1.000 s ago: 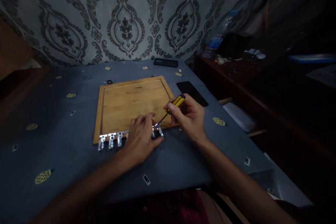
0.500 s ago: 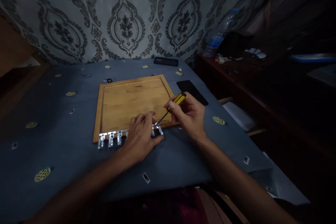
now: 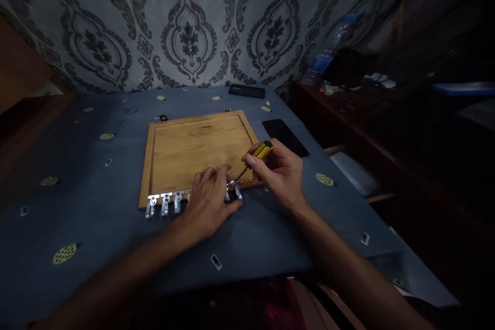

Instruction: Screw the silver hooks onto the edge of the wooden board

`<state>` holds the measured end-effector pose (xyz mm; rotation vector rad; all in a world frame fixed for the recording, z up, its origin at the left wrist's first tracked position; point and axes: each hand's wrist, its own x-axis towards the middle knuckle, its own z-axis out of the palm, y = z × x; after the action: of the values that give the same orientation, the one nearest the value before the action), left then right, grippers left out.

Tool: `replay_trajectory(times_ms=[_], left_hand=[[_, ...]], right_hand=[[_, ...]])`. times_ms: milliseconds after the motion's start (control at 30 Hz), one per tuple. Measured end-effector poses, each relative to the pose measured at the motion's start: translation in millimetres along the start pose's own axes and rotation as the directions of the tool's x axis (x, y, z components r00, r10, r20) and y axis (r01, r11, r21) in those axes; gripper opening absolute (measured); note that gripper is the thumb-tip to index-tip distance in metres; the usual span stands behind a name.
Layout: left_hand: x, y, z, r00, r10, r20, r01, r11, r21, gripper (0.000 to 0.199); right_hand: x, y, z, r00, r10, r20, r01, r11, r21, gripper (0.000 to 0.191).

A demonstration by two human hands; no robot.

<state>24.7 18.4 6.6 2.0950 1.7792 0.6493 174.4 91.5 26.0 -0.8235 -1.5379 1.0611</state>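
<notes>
A framed wooden board (image 3: 201, 149) lies on the cloth, and a silvery metal hook rail (image 3: 165, 198) runs along its near edge. My left hand (image 3: 209, 198) covers the rail's middle, fingers together over the board and thumb by the hooks at the right end, holding the rail against the wood. In my right hand (image 3: 280, 170) is a yellow-and-black screwdriver (image 3: 263, 150), pinched by the handle and slanting down to the left. Its tip meets the rail near the right end, beside my left fingers. Any screw under the tip is too small to make out.
A dark phone-like slab (image 3: 285, 136) lies right of the board; another black flat object (image 3: 246, 91) is by the wall. On the brown side desk (image 3: 309, 95) stands a plastic bottle (image 3: 325, 56). An open drawer (image 3: 356, 172) holds something white.
The screwdriver handle has turned slightly in my right fingers, its tip staying at the rail. My left hand keeps its place. The whole view has shifted a little.
</notes>
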Motion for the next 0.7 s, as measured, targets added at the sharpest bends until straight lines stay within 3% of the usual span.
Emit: replay_trajectory(times_ms=[233, 533, 700], left_hand=[[-1, -1, -0.4, 1.000, 0.008, -0.005, -0.008, 1.000, 0.015, 0.062], [1, 0, 0.0, 1.000, 0.001, 0.009, -0.001, 1.000, 0.027, 0.061], [1, 1, 0.0, 1.000, -0.004, 0.016, 0.004, 0.999, 0.043, 0.058]], right_hand=[[6, -10, -8, 0.955, 0.020, 0.296, -0.041, 0.997, 0.066, 0.033], [19, -10, -1, 0.955, 0.088, 0.283, -0.111, 0.991, 0.068, 0.044], [26, -17, -7, 0.883, 0.086, 0.462, -0.116, 0.992, 0.039, 0.041]])
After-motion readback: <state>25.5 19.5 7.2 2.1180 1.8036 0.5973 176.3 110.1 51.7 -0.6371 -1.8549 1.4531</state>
